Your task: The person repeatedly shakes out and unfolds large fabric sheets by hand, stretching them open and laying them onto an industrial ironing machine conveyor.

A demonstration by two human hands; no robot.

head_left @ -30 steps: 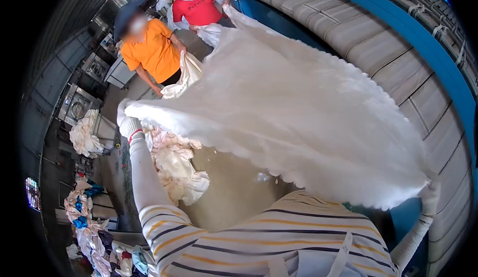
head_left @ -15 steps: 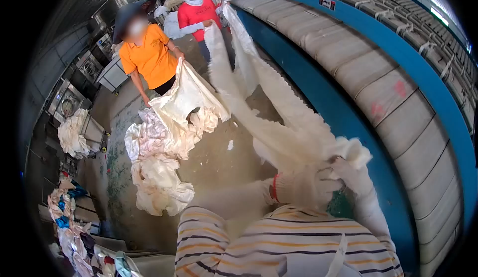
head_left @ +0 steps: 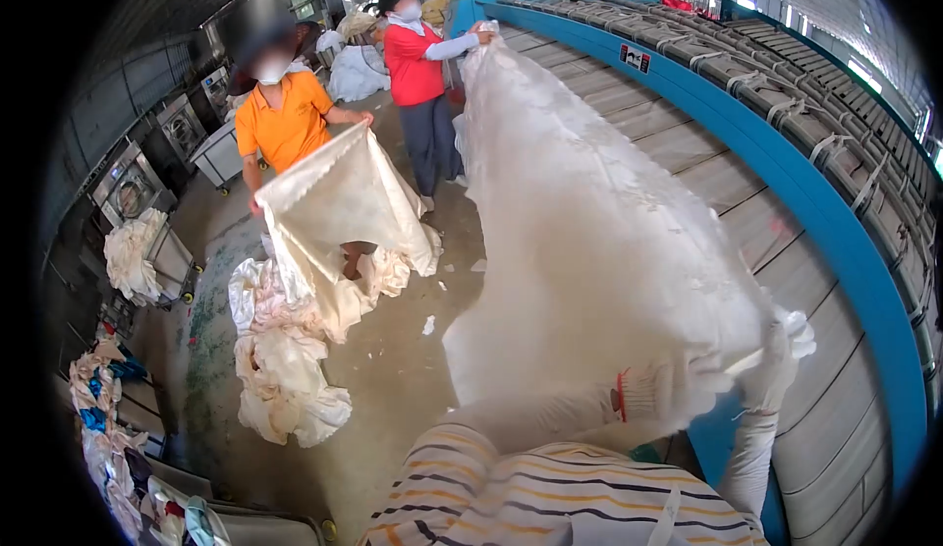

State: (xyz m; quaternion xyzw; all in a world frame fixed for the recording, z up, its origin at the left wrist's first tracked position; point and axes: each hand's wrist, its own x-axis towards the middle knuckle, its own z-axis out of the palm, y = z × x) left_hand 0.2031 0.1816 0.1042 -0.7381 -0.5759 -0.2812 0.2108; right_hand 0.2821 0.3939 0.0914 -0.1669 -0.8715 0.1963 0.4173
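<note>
A large white sheet [head_left: 589,222] stretches from my hands to a person in red, who grips its far corner. My right hand [head_left: 769,371], in a white glove, is closed on the near corner, over the padded belt of the machine. Beside it, my left hand [head_left: 663,391], in a knit glove with a red cuff band, is closed on the near edge; its fingers are blurred by motion. The sheet's right side lies along the belt, and its left side hangs above the floor.
At left, a person in orange [head_left: 285,124] holds up a cream cloth [head_left: 334,202]. Below lies a heap of crumpled cloths [head_left: 285,369]. The blue-framed machine [head_left: 835,212] runs along my right. Carts with cloth [head_left: 147,256] stand at far left.
The bunched sheet has been spread wide and raised onto the machine's belt. My hands have moved right. The person in red has lifted the far end toward the machine; the person in orange has raised the cream cloth.
</note>
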